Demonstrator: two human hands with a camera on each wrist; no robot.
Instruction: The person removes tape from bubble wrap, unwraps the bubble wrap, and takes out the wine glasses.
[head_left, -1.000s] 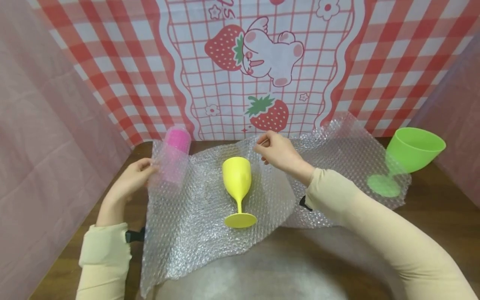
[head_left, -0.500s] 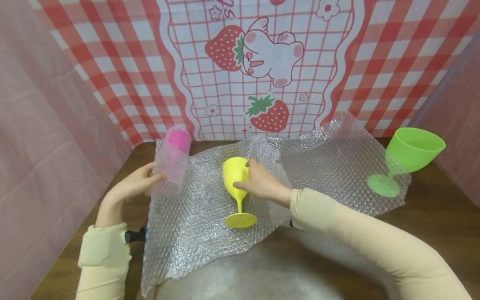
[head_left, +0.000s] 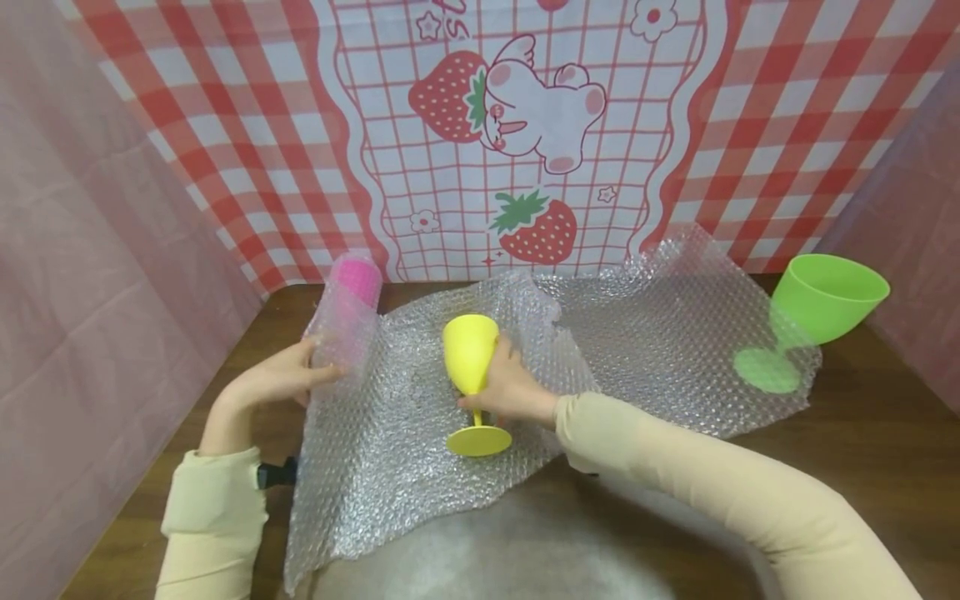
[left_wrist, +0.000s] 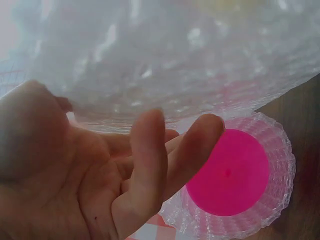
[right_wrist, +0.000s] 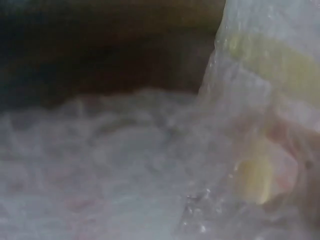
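Note:
A yellow goblet (head_left: pixel 471 350) lies on a sheet of bubble wrap (head_left: pixel 397 467) at the middle of the table, its foot toward me. My right hand (head_left: pixel 513 387) holds it from the right, fingers along the bowl and thumb across the stem. Through cloudy wrap, the right wrist view catches a blurred yellow part (right_wrist: pixel 252 182). My left hand (head_left: pixel 281 379) pinches the sheet's raised left edge, with some fingers hidden behind the plastic. Beyond those fingers, a pink cylinder (head_left: pixel 356 283) stands rolled in bubble wrap; its round pink end (left_wrist: pixel 227 172) fills part of the left wrist view.
At the right, a green goblet (head_left: pixel 828 304) stands with its foot partly behind another stretch of bubble wrap (head_left: pixel 645 342). The wooden table (head_left: pixel 862 433) meets a red-checked strawberry cloth (head_left: pixel 450 192) at the back. Pink curtains (head_left: pixel 112 208) hang at both sides.
My right hand has left the wrap's upper edge and moved down onto the yellow goblet, sliding to its stem. The left hand has shifted slightly right and down with the wrap's edge.

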